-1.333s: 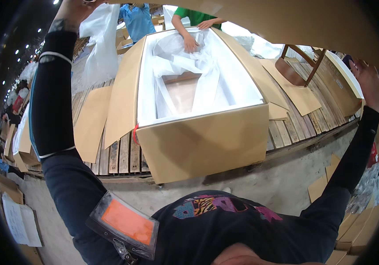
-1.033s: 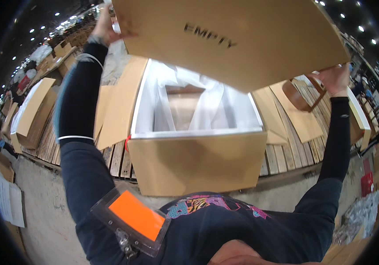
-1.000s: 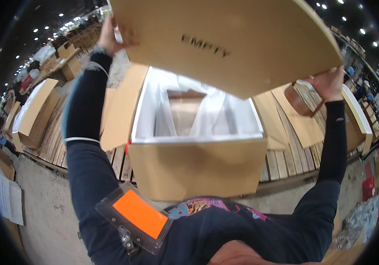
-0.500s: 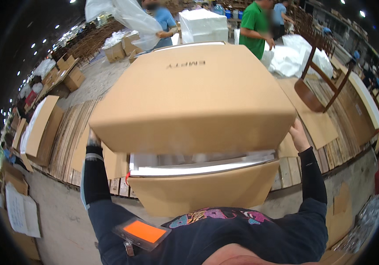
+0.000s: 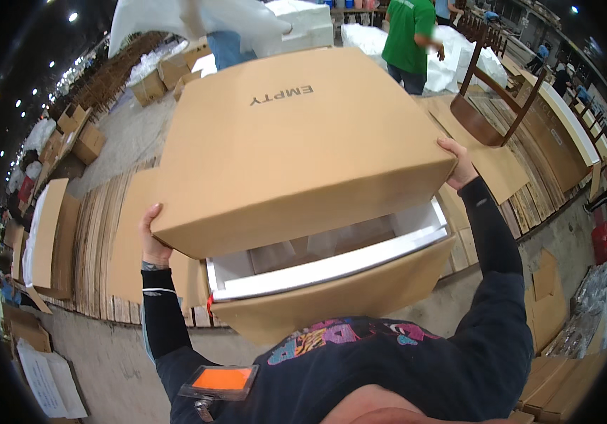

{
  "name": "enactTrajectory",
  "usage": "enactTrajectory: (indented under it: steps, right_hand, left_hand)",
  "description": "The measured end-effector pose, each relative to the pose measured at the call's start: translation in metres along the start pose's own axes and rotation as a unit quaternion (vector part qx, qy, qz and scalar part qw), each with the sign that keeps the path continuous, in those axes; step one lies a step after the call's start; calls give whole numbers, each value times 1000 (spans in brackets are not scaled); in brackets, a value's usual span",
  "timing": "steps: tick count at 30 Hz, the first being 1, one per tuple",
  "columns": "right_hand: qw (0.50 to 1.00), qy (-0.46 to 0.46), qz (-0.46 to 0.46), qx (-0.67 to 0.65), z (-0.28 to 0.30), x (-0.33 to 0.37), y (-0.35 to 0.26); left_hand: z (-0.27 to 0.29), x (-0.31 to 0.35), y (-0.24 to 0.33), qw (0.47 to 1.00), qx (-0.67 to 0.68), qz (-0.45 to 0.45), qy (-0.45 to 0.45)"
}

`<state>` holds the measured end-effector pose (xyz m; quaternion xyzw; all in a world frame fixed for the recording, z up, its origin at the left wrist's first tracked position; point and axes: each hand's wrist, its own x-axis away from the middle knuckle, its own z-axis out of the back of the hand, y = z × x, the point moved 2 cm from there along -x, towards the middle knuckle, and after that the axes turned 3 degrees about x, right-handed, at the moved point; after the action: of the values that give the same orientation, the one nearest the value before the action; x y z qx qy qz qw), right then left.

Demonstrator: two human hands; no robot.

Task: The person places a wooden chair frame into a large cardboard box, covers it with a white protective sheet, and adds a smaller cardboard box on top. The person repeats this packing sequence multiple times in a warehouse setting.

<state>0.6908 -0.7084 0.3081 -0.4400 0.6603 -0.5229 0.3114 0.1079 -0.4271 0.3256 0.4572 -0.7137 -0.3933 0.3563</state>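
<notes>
A large brown cardboard lid [image 5: 303,148] is tilted over an open cardboard box [image 5: 339,290]. My left hand [image 5: 153,240] grips the lid's near left corner, thumb on top. At its right corner, my right hand [image 5: 459,161] is closed round the edge. The lid's near edge is raised, so a gap shows the box's inside; the far side of the box is hidden. White foam [image 5: 331,265] lines the box's near rim, with brown card pieces [image 5: 310,247] inside. A bit of red [image 5: 210,302] pokes out at the box's near left corner.
Slatted wooden pallets [image 5: 98,240] lie beneath and around the box. On the right stands a brown wooden chair [image 5: 480,120] on a cardboard sheet. Another cardboard box [image 5: 56,233] is at left. Ahead, a person in green [image 5: 411,35] and another behind white sheeting [image 5: 197,18] stand near.
The lid has tilted, its near edge still lifted, and more of the foam-lined box shows. Both my hands are now higher on its corners. The white sheeting ahead has spread across the person.
</notes>
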Motion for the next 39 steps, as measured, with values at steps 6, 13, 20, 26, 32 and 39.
enactTrajectory:
  steps: [6,13,20,26,32,39]
  right_hand:
    - [995,-69,47,51,35,-52,-58]
    - [938,-215,153,224,-9,-198,-164]
    - [782,130,364,490,-100,-243,-127]
    - [725,-264,265,579,-79,-72,3]
    - [564,-288,127,764,-89,-5,61]
    - [462,-267,46,844,-102,-31,129]
  left_hand:
    - [-9,89,-35,996,-14,-81,25]
    - [-108,224,-118,984,39,-169,-47]
    - [-198,213,-185,940,-217,-32,-263]
    - [-163,170,-131,665,-604,-428,98]
    - [-117,18,-160,420,-892,-102,-131]
    - [-92,-29,-211,358,-907,-99,-198]
